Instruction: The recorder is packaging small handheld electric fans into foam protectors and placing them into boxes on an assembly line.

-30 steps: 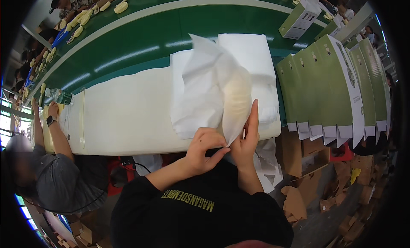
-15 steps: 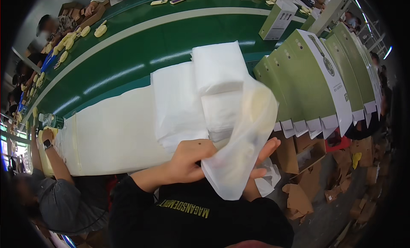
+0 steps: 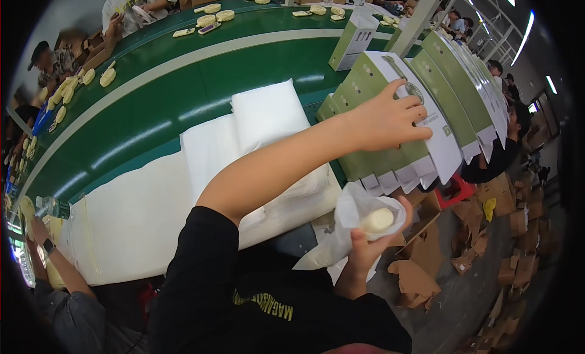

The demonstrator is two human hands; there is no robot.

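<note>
My right hand [image 3: 365, 247] is wrapped round a translucent white bag [image 3: 317, 253]. A cream-coloured object with a rounded end [image 3: 379, 220] shows in the bag's mouth; the rest of it is hidden by the plastic. My left arm stretches across to the right, over the bag stacks. At its end my left hand [image 3: 390, 119], fingers spread and bent, is over the printed white face of a green-and-white carton [image 3: 436, 131] in a standing row. Whether the fingertips press on the carton I cannot tell. Folded white bags [image 3: 268, 113] lie piled beneath my forearm.
A green conveyor belt [image 3: 158, 89] curves past beyond the pale bench [image 3: 134, 214]. Cream devices [image 3: 225, 15] lie along its far side. More green cartons [image 3: 454, 79] stand at right, with torn cardboard [image 3: 414, 284] on the floor. A co-worker's arm [image 3: 64, 262] is at left.
My left hand has let go of the bag and reached right to the cartons. The right hand keeps the bag, now lower, with its mouth turned up. The view has shifted right.
</note>
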